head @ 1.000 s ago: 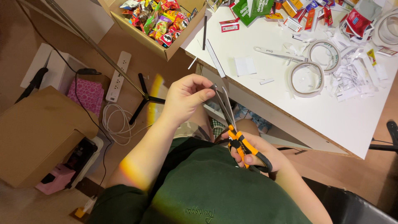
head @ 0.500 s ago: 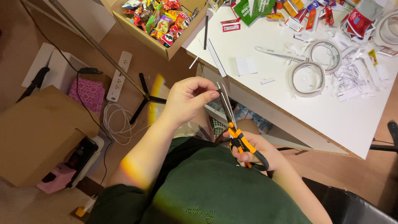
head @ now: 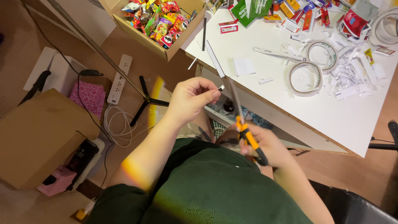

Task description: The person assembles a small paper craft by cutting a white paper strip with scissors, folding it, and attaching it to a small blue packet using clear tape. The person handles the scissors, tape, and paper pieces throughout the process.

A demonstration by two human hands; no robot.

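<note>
tape rolls (head: 309, 70) on table (head: 331, 120), snack box (head: 159, 23) left

Home craft corner, my seat at white table (head: 331, 120): tape rolls (head: 306, 78), paper scraps (head: 352, 74), snack-filled cardboard box (head: 159, 20), power strip (head: 119, 79) and cables on wood floor.

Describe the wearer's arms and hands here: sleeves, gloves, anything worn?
Both hands are bare: no gloves on the left hand or the right hand, and no rings or watch that I can make out. The forearms are uncovered. A dark green short-sleeved top covers the shoulders and upper arms, with small embroidered lettering in matching green on the chest. No cables or markings on the arms.
</note>
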